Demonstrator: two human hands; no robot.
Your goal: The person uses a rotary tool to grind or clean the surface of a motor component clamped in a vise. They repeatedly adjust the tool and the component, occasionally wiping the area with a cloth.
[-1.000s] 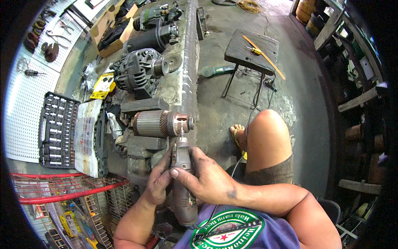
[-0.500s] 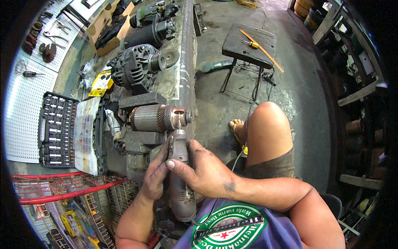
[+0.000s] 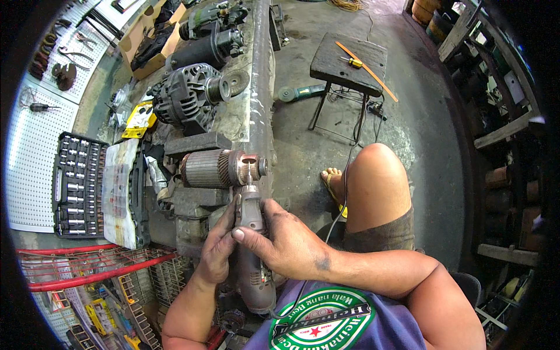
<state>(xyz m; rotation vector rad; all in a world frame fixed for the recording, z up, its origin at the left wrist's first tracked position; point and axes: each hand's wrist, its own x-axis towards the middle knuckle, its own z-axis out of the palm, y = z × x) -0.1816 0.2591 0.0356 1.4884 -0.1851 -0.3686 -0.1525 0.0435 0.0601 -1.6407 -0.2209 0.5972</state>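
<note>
A dark grey corded die grinder [image 3: 255, 283] is held in both my hands, its nose aimed away from me. My left hand [image 3: 217, 251] closes on its left side. My right hand [image 3: 291, 238] wraps the right side, thumb lying across the top of the body. The thin bit at the nose reaches the copper end of a motor armature [image 3: 205, 168], beside a dark hollow in that copper. Whether the bit touches or sits inside the hollow I cannot tell. The armature lies sideways between the blocky jaws of a bench vise [image 3: 198, 143].
Beyond the vise, an alternator [image 3: 184, 96] and starter motors [image 3: 201, 51] line the bench. A socket set [image 3: 79, 186] stands left. A wooden stool [image 3: 350, 61] holds a screwdriver and an orange strip; an angle grinder [image 3: 300, 93] lies on the floor. The power cord [image 3: 333, 224] passes my knee.
The view has shifted slightly, moving the bench items a little left in the picture. Both hands keep the same hold on the die grinder, its bit still at the armature's copper end.
</note>
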